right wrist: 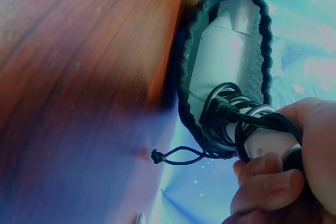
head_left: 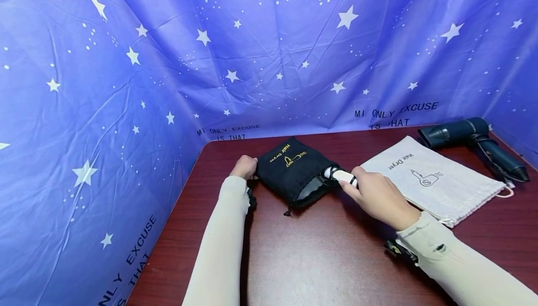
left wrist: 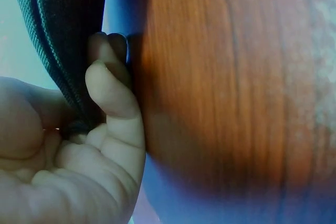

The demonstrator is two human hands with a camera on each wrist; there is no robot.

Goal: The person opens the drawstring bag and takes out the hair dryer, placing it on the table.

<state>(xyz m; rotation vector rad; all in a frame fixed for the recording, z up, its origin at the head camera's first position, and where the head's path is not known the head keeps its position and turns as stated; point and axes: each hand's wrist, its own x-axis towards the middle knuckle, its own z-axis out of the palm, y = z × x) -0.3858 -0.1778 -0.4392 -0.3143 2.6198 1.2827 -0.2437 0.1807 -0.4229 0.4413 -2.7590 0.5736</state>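
A black drawstring bag point(head_left: 273, 168) with a yellow hair dryer print lies on the table, its mouth facing me and to the right. My left hand point(head_left: 244, 167) pinches the closed end; in the left wrist view its curled fingers point(left wrist: 118, 95) are at the dark cloth edge. My right hand point(head_left: 384, 199) grips the handle of a white hair dryer point(head_left: 346, 177), with black cord point(right wrist: 223, 114) wound round it. Through the open mouth, the right wrist view shows the dryer's body point(right wrist: 220, 56) inside the bag, while the handle sticks out.
A white drawstring bag point(head_left: 445, 184) lies flat at the right, beside my right hand. Behind it, a dark green hair dryer point(head_left: 456, 132) rests near the table's back right corner. Blue star-patterned cloth point(head_left: 269, 53) hangs along the back and sides of the reddish table point(head_left: 319, 250).
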